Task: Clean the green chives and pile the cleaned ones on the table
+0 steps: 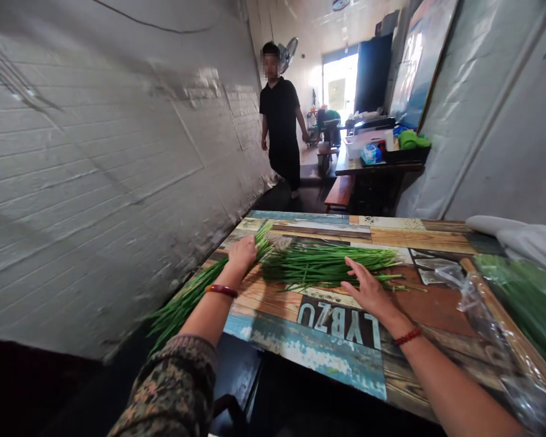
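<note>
A bunch of long green garlic chives [195, 284] is gripped in my left hand [243, 254], its leaves trailing past the table's left edge and its pale stem ends pointing away from me. More chives [309, 262] lie spread across the patterned table [273, 315], with their stems toward the right. Over the right part of that pile is my right hand [366, 285], fingers apart and holding nothing. Whether its fingertips touch the stems I cannot tell.
Clear plastic [486, 315] and a bag of greens [523, 291] occupy the table's right side, near a pale cloth [519, 237]. A white brick wall [95, 182] runs along the left. Beyond the table, a person in black [279, 121] stands near a bench [340, 191].
</note>
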